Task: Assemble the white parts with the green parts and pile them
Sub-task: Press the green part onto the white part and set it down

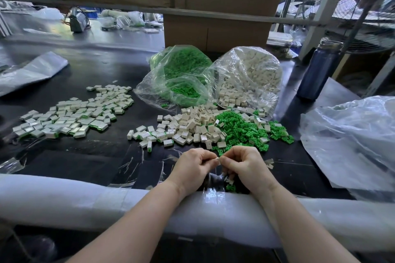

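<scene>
A small white plastic part (pixel 217 159) is pinched between the fingertips of the left hand (pixel 193 168) and the right hand (pixel 245 166), low in the middle of the frame, just above the near padded edge (pixel 85 194) of the dark surface (pixel 85 156). The fingers of both hands are curled inward, with thumbs and forefingers pressed onto the part from either side; whether a green piece is already seated in it cannot be told, since most of it is hidden. The part's long axis seems to run left to right between the two hands, though too little is exposed to be sure which way it points. More loose pieces, white and green, are tucked under the curled right fingers (pixel 229 179). The mixed heap of loose white housings (pixel 188 128) and green inserts (pixel 241 128) lies just beyond the hands, toward the centre, nearer the right hand. The pile of finished white-and-green pieces (pixel 72 113) is spread at middle left, nearer the left hand, so the coming drop-off is judged to go leftward. Two clear plastic bags, one of green parts (pixel 181 70) and one of white (pixel 252 74), stand behind the heap.
</scene>
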Available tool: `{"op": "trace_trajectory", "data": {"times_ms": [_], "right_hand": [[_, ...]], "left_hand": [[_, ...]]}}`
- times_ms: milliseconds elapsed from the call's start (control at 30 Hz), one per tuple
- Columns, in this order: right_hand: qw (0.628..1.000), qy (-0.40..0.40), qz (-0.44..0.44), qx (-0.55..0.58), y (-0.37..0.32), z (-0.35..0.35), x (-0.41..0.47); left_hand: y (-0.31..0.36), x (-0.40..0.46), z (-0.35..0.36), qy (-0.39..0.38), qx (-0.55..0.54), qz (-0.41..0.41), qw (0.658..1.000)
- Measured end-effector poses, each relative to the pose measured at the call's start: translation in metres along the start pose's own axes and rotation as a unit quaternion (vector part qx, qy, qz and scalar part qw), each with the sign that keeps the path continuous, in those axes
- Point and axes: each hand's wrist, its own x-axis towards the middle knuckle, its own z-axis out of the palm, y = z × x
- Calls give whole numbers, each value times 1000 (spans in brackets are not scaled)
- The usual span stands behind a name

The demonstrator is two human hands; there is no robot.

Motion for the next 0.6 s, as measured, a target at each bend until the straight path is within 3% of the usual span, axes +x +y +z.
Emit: {"op": "trace_trajectory", "data": {"times_ms": [200, 600], "right_hand": [[995, 28, -12, 96, 1, -1, 0], [990, 6, -42, 134, 4, -1, 2]], "left_hand": [[3, 0, 2, 15, -70, -27, 997], [7, -2, -2, 15, -126, -28, 992]]}}
